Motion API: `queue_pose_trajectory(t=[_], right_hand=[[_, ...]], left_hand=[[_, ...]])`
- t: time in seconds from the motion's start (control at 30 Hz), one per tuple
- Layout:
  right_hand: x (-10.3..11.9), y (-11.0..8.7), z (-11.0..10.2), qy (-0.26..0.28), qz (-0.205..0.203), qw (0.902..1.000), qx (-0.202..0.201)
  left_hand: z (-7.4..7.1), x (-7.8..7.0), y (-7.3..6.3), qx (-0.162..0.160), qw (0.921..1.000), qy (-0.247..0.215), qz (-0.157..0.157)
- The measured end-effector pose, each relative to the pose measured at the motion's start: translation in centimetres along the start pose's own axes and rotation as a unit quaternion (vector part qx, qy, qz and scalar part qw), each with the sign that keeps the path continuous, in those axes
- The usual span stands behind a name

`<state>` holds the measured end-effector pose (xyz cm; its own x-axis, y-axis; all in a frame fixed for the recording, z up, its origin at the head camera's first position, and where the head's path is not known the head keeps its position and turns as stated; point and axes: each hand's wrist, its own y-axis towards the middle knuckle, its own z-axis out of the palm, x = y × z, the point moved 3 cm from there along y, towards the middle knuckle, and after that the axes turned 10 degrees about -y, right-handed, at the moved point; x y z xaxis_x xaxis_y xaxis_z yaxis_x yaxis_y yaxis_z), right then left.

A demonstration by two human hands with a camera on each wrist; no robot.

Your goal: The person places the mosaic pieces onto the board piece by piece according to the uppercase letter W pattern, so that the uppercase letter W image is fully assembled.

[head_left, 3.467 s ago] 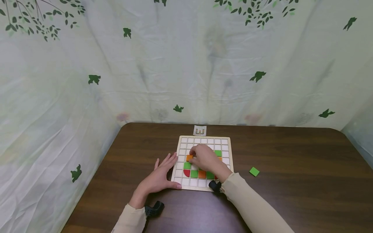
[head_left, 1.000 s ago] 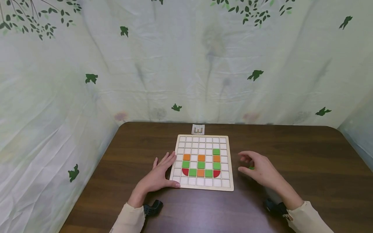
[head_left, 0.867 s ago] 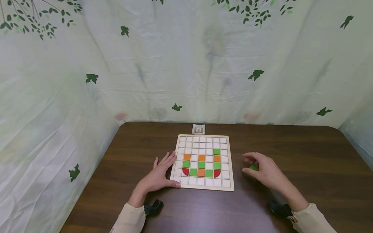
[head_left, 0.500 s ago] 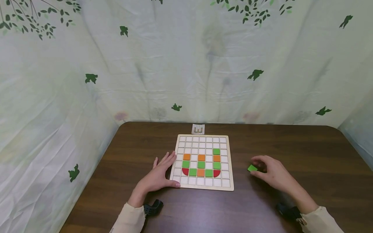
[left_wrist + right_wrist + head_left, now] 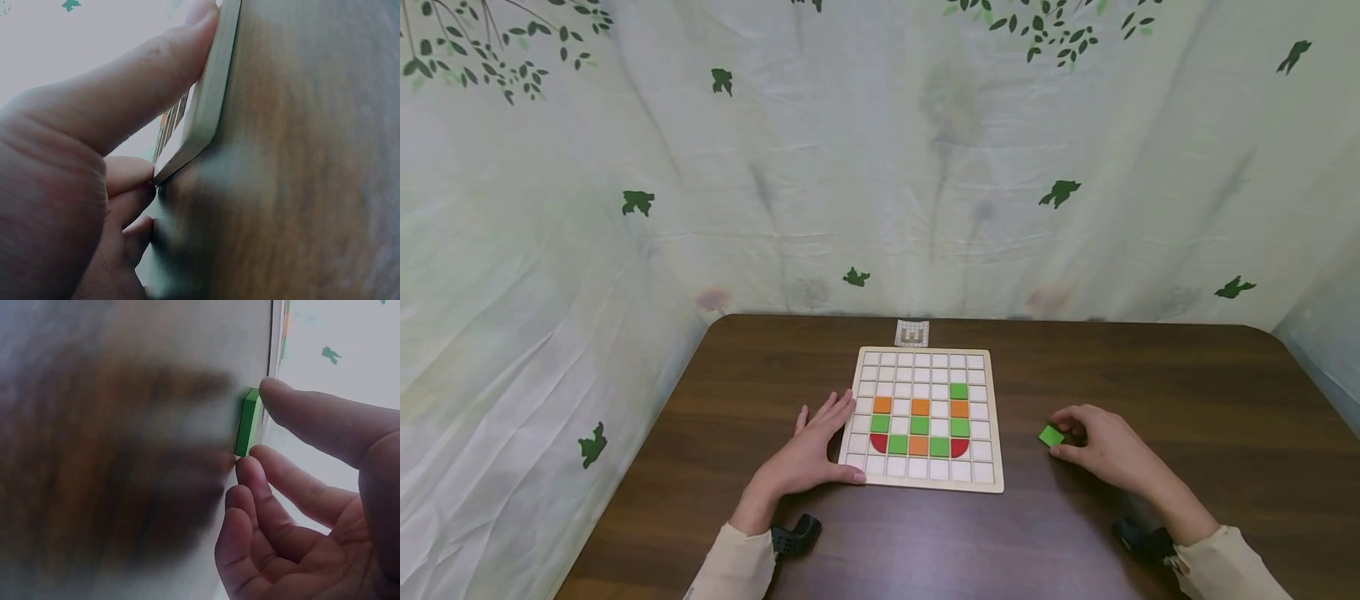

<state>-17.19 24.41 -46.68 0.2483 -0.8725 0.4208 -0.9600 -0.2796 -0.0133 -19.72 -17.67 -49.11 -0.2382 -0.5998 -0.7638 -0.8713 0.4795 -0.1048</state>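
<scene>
A light wooden board (image 5: 997, 454) with a grid of white squares lies flat on the table. Several coloured tiles sit in it: green ones, orange ones such as the middle orange tile (image 5: 919, 447), and two red tiles with a rounded corner, one being the left red tile (image 5: 878, 443). My left hand (image 5: 801, 458) rests at the board's near left corner, thumb on the front edge and fingers along the left side. Right of the board, my right hand (image 5: 1108, 446) pinches a loose green square tile (image 5: 1050, 436) between thumb and fingertips; the right wrist view shows this green tile (image 5: 248, 422) edge-on.
Behind the board lies a small printed card (image 5: 912, 333) with a grid pattern. The brown wooden table (image 5: 1187, 400) extends to both sides, and a pale curtain (image 5: 880, 167) with leaf prints hangs beyond its far edge. Black straps with camera mounts (image 5: 797, 537) sit on the wrists.
My right hand has left the orange tile, now flat in the board's left part, and moved right to the loose green tile, which it now pinches. The left hand stays at the board.
</scene>
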Motion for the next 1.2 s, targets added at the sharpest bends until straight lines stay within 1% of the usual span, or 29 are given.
queue_pose_trajectory(t=[0.07, 0.33, 0.53, 0.9, 1.2], right_hand=[[-0.04, 0.06, 0.03, -0.002, -0.002, 1.0000, 0.002], [0.15, 0.14, 0.12, -0.016, 0.010, 0.9997, 0.012], [0.15, 0.08, 0.17, -0.023, 0.012, 0.9996, 0.012], [0.42, 0.01, 0.14, -0.038, -0.001, 0.9993, 0.005], [0.83, -0.07, -0.01, -0.043, -0.007, 0.9990, -0.010]], left_hand=[[0.04, 0.02, 0.03, 0.000, 1.0000, -0.001, 0.001], [0.05, 0.08, 0.01, 0.000, 1.0000, -0.002, 0.002], [0.06, 0.18, 0.04, 0.001, 1.0000, -0.002, 0.001], [0.01, 0.03, -0.01, -0.001, 1.0000, 0.006, -0.001], [0.02, -0.07, -0.01, -0.004, 0.9999, 0.008, 0.007]])
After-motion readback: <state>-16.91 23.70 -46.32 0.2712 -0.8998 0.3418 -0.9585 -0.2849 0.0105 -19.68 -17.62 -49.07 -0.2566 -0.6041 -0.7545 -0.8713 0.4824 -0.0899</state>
